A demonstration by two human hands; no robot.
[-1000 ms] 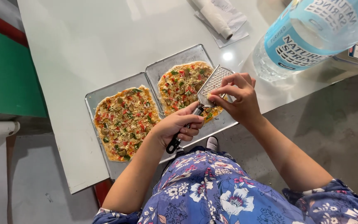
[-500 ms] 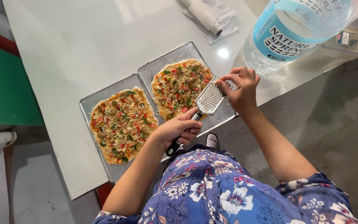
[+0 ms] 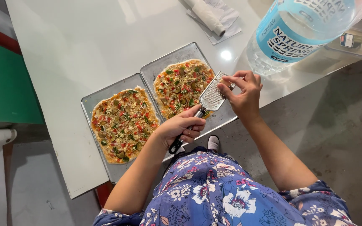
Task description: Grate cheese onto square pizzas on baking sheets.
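The left hand (image 3: 180, 127) is closed round the black handle of a flat grater (image 3: 211, 97), tilting it over the right pizza (image 3: 182, 86) so shreds land there. The right hand (image 3: 243, 93) pinches something small against its top edge. 2 trays (image 3: 105, 94) sit on the table (image 3: 84, 42).

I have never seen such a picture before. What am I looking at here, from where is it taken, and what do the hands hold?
The picture comes from a camera worn on a person's head, looking down at their own two bare hands. The left hand grips the black handle of a flat metal grater. The right hand pinches something small against the grater's top end; what it is cannot be told. Below, on a white table, two metal trays each carry a flatbread pizza with chopped vegetables. A large water bottle and rolled paper stand nearby.
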